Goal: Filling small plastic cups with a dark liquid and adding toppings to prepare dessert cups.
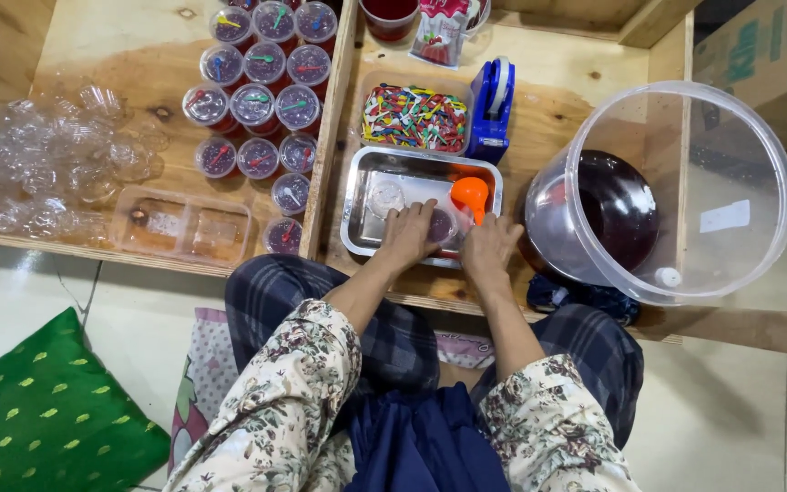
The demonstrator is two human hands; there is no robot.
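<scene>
My left hand and my right hand both rest at the near edge of a steel tray. Between them sits a small clear cup of dark red liquid, which both hands touch. An orange funnel lies in the tray just beyond the cup. A clear round lid lies on the tray floor to the left.
A big clear tub of dark red liquid stands at the right. Several filled lidded cups with small spoons sit on the left board, beside loose empty cups. A tray of coloured spoons and a blue tape dispenser lie behind.
</scene>
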